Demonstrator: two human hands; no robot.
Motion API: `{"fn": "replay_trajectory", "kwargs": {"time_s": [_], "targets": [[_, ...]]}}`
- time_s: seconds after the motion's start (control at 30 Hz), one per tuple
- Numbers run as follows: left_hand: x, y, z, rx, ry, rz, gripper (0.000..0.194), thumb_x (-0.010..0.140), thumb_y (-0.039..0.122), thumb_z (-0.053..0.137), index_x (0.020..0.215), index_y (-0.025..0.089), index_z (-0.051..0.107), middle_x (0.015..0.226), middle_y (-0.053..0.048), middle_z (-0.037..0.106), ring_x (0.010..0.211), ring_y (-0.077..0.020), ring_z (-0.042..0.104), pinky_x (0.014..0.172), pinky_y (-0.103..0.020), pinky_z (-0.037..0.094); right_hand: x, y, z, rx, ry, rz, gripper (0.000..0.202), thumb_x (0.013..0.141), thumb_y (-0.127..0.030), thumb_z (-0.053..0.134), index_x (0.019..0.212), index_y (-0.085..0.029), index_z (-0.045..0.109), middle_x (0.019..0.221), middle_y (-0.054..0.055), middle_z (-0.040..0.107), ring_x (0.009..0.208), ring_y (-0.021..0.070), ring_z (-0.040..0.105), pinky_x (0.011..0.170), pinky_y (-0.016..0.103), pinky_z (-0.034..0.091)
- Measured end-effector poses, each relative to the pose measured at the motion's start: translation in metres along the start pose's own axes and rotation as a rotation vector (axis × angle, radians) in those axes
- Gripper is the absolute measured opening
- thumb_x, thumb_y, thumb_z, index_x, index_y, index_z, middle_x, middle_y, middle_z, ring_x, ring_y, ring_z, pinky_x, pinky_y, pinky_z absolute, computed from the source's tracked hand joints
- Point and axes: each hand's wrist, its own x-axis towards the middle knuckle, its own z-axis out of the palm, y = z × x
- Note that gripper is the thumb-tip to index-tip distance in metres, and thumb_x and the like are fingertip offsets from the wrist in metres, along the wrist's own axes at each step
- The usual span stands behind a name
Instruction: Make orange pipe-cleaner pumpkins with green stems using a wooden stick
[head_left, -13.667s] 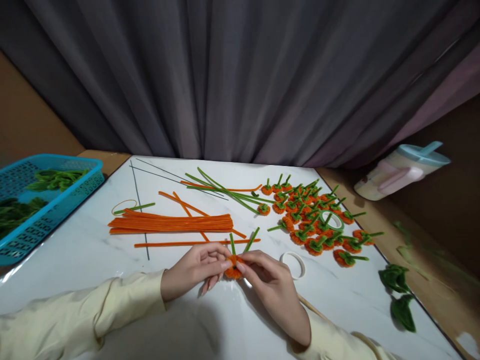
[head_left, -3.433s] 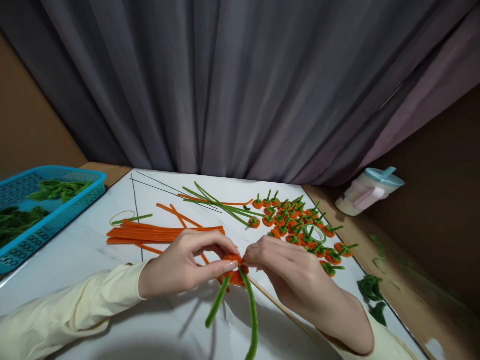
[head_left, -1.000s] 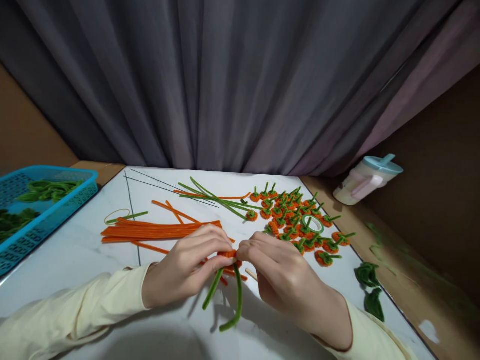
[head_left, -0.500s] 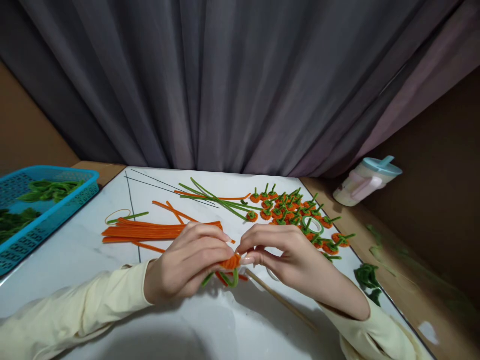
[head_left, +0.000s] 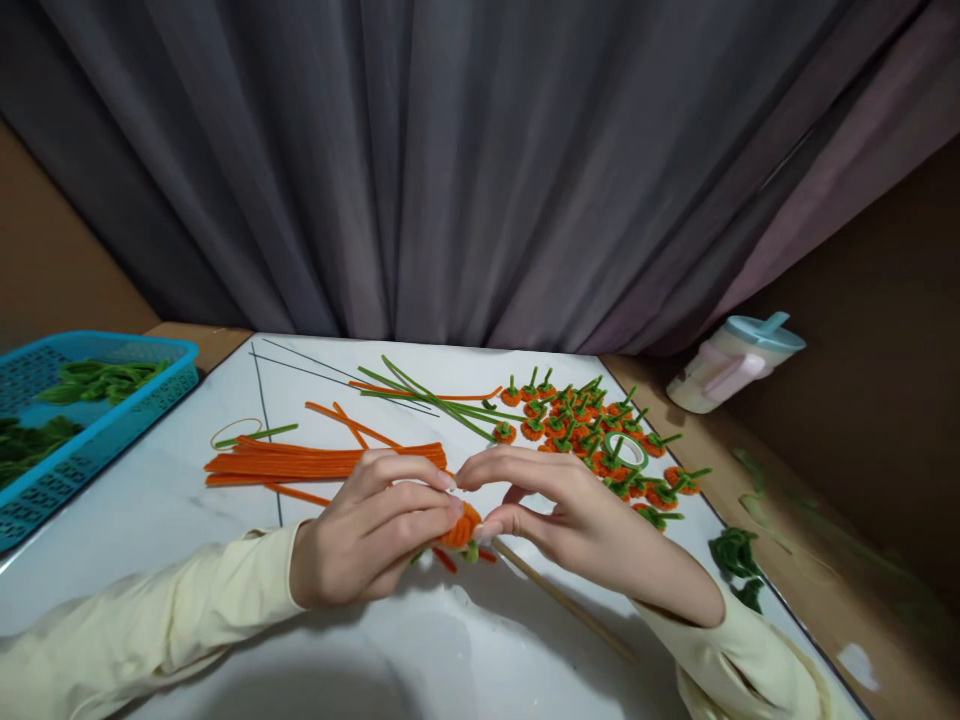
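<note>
Piece in hand: ribbed orange pumpkin shape (head_left: 462, 527), raised over the near middle of the desk (head_left: 480, 650), with a bit of green stem (head_left: 471, 551) showing under it.
Left hand: its fingers (head_left: 420, 513) are closed over the left of that shape, gripping it; the left hand (head_left: 367, 535) hides the rest.
Right hand: thumb and forefinger curve apart in an open arch; the right hand (head_left: 570, 505) has its thumb tip at the shape's right side, and contact cannot be told.
Stick: thin wooden stick (head_left: 566, 601) slants beneath the right hand toward the near edge.
Stems: thick bundle of orange stems (head_left: 300, 463) lies left of centre; green stems (head_left: 427, 389) cross nearer the far edge.
Pumpkins: small orange pumpkins (head_left: 533, 430) with green stalks crowd the right half, a tape roll (head_left: 638, 455) among them.
Leaves: dark green leaves (head_left: 733, 551) lie by the right edge.
Surface: white with faint marbling, glossy, shadowed along the near side.
Basket: blue, perforated basket (head_left: 161, 388) beside the left edge, green pieces (head_left: 97, 380) inside.
Cup: pale lidded cup (head_left: 731, 368) beyond the far right corner, on brown surface.
Room: dim; grey pleated curtain (head_left: 420, 170) hangs behind the far edge, pinkish at right.
</note>
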Motion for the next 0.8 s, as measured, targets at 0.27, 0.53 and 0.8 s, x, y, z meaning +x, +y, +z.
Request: {"fn": "replay_trajectory", "kwargs": {"time_s": [0.27, 0.53, 0.8], "targets": [[-0.002, 0.002, 0.006, 0.084, 0.116, 0.022, 0.018, 0.090, 0.014, 0.044, 0.099, 0.018, 0.060, 0.080, -0.002, 0.070, 0.093, -0.0174, 0.058, 0.077, -0.031, 0.043, -0.002, 0.000, 0.005, 0.250, -0.047, 0.070, 0.021, 0.086, -0.017, 0.056, 0.103, -0.019, 0.068, 0.096, 0.004, 0.071, 0.070, 0.0122, 0.070, 0.066, 0.018, 0.057], [0.008, 0.009, 0.002, 0.140, 0.151, -0.113, 0.014, 0.081, 0.008, 0.058, 0.091, 0.018, 0.061, 0.081, -0.001, 0.069, 0.093, -0.0199, 0.054, 0.078, -0.035, 0.039, -0.007, 0.000, 0.011, -0.050, 0.161, -0.113, 0.027, 0.085, -0.005, 0.051, 0.106, -0.015, 0.066, 0.104, 0.007, 0.069, 0.096, 0.0136, 0.065, 0.085, 0.021, 0.053], [0.014, 0.010, -0.001, -0.088, 0.115, -0.256, 0.014, 0.080, 0.005, 0.060, 0.086, 0.018, 0.058, 0.077, -0.002, 0.065, 0.095, -0.0206, 0.051, 0.081, -0.037, 0.042, -0.009, 0.001, 0.016, -0.126, 0.206, -0.181, 0.032, 0.082, 0.003, 0.048, 0.105, -0.013, 0.063, 0.100, 0.009, 0.069, 0.093, 0.0136, 0.065, 0.082, 0.022, 0.054]]}}
